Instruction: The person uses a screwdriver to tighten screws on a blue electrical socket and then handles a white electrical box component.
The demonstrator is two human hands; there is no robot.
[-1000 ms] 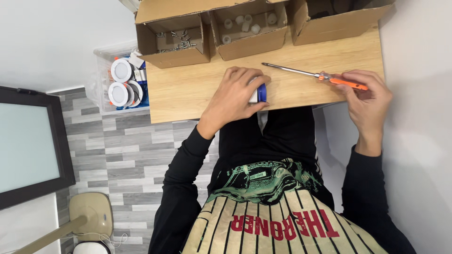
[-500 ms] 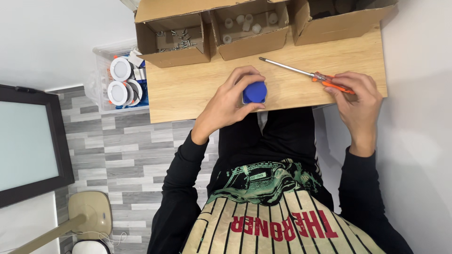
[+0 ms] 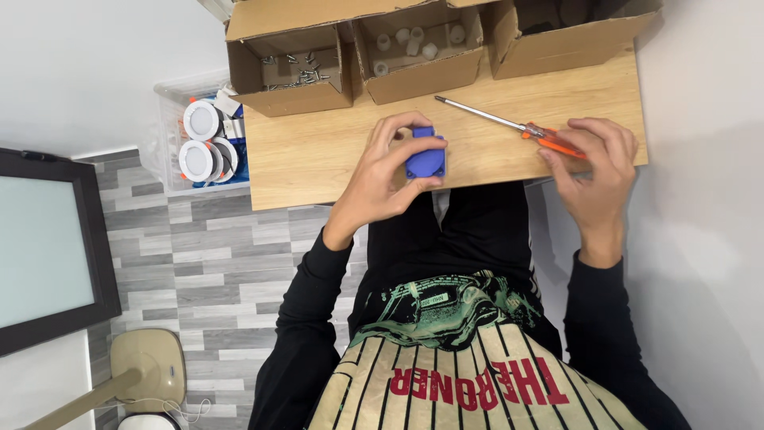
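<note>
On the left we see a clear bin [image 3: 171,147] of round white lamps beside the wooden tabletop [image 3: 318,159]. Our left hand [image 3: 382,179] has its fingers wrapped around a blue plastic part [image 3: 426,153] at the tabletop's near edge. Our right hand [image 3: 593,171] closes its fingers on the orange-handled screwdriver [image 3: 509,125], lying flat below three cardboard boxes [image 3: 430,72].

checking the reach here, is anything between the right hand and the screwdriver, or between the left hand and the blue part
Nothing visible. The right hand already lies on the orange handle of the screwdriver, and the left hand already holds the blue part.
</note>
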